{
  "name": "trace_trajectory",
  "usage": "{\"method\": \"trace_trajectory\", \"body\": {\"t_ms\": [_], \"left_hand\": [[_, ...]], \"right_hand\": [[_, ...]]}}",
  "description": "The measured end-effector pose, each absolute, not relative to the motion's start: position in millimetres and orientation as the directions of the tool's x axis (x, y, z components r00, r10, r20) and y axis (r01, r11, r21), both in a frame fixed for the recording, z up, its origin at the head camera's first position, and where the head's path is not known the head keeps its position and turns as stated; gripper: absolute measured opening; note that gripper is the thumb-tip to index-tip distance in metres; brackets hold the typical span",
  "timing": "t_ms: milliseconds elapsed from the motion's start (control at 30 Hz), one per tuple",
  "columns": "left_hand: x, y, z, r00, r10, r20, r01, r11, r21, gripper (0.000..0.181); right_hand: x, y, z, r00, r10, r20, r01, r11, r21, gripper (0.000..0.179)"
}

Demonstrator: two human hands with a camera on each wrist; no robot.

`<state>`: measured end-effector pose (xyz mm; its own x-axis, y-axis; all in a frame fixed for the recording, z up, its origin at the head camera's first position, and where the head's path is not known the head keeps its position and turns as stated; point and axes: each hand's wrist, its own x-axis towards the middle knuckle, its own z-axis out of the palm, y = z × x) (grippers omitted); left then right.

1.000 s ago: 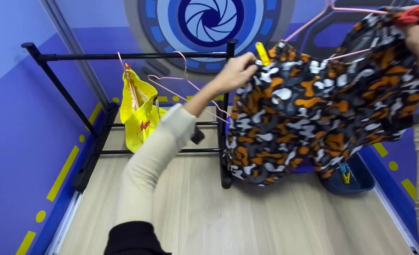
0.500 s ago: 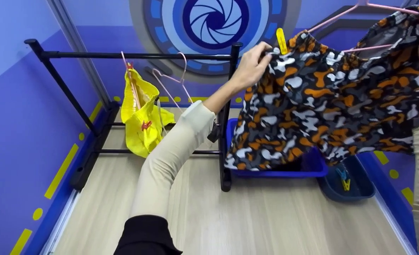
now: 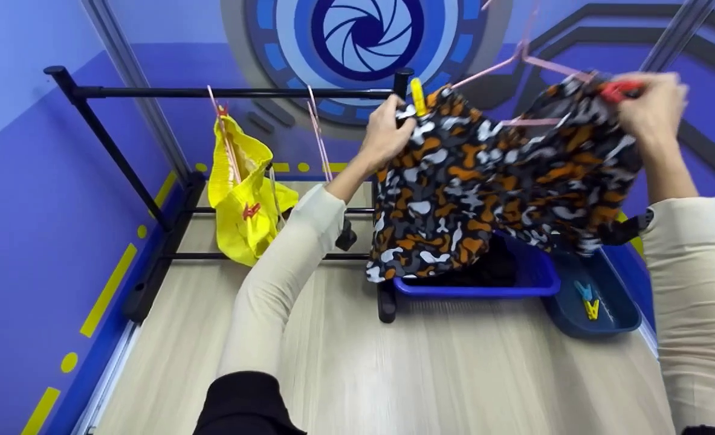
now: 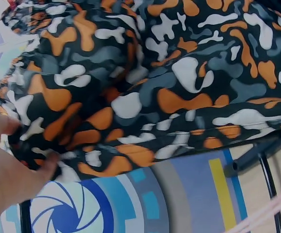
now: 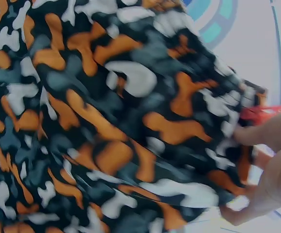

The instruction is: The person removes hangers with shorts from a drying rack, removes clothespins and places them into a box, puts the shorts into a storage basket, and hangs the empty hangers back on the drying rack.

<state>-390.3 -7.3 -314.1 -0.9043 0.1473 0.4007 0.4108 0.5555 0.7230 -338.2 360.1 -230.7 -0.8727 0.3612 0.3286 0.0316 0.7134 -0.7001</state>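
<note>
Pinching camouflage-print shorts (image 3: 442, 187) by top corners in fingers of left hand (image 3: 386, 134) and right hand (image 3: 654, 112); spreading them left to right; dangling them by the right end of the black clothes rack (image 3: 260, 93), with left hand nearer.

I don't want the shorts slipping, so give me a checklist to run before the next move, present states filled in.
1. Left hand gripping the shorts: ok.
2. Right hand gripping the other corner: ok.
3. Yellow clip on the shorts: ok.
4. Red clip also biting the hanger: cannot tell.
5. Hanger hooked on the bar: not ok, off it.
6. Gap on the bar: ok, between yellow garment and bare hanger.
</note>
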Motion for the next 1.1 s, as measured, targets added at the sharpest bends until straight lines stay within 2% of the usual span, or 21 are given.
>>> {"method": "trace_trajectory", "body": {"t_ms": [67, 167, 200, 267, 333, 433, 533, 667, 833, 967, 1100], "left_hand": [[-386.9, -11.6, -317.9, -0.93, 0.133, 0.342, 0.341, 0.658, 0.672, 0.027], [-381.2, -16.1, -323.7, -0.953, 0.127, 0.274, 0.265, 0.786, 0.558, 0.032], [-379.6, -17.2, -326.1, -0.959, 0.125, 0.256, 0.246, 0.817, 0.522, 0.032], [-376.8, -19.3, -332.0, -0.97, 0.12, 0.212, 0.208, 0.86, 0.466, 0.032], [-374.5, -21.1, -339.6, -0.98, 0.12, 0.157, 0.176, 0.891, 0.418, 0.032], [-371.9, -23.5, -354.2, -0.991, 0.123, 0.048, 0.132, 0.918, 0.374, 0.034], [-368.6, -26.4, -372.2, -0.988, 0.149, -0.043, 0.124, 0.925, 0.36, 0.043], [-363.7, -32.8, -399.6, -0.967, 0.236, -0.094, 0.18, 0.898, 0.401, 0.048], [-362.2, -43.3, -436.0, -0.935, 0.35, -0.052, 0.28, 0.822, 0.496, 0.033], [-360.8, -51.7, -461.9, -0.937, 0.347, -0.026, 0.272, 0.778, 0.567, 0.031], [-358.2, -59.4, -485.1, -0.939, 0.342, -0.012, 0.272, 0.765, 0.584, 0.03]], "right_hand": [[-342.3, 369.1, -239.0, -0.958, 0.231, 0.173, 0.067, 0.761, -0.645, 0.032], [-345.4, 375.8, -250.9, -0.997, 0.037, -0.066, 0.069, 0.809, -0.584, 0.007], [-345.4, 376.0, -255.0, -0.987, -0.017, -0.157, 0.077, 0.813, -0.577, 0.006], [-345.8, 373.7, -264.3, -0.94, -0.098, -0.327, 0.112, 0.817, -0.566, 0.022], [-348.8, 370.4, -277.8, -0.873, -0.151, -0.464, 0.151, 0.821, -0.551, 0.028], [-355.7, 366.3, -304.6, -0.79, -0.225, -0.571, 0.132, 0.846, -0.516, 0.039], [-359.6, 364.7, -334.9, -0.753, -0.258, -0.605, 0.106, 0.86, -0.499, 0.049], [-359.8, 365.4, -378.7, -0.748, -0.248, -0.616, 0.094, 0.879, -0.467, 0.054], [-357.6, 364.0, -434.3, -0.756, -0.254, -0.603, 0.117, 0.854, -0.507, 0.051], [-357.2, 358.7, -470.7, -0.777, -0.254, -0.576, 0.165, 0.801, -0.575, 0.045], [-355.8, 351.7, -495.4, -0.794, -0.271, -0.544, 0.149, 0.781, -0.607, 0.041]]}}
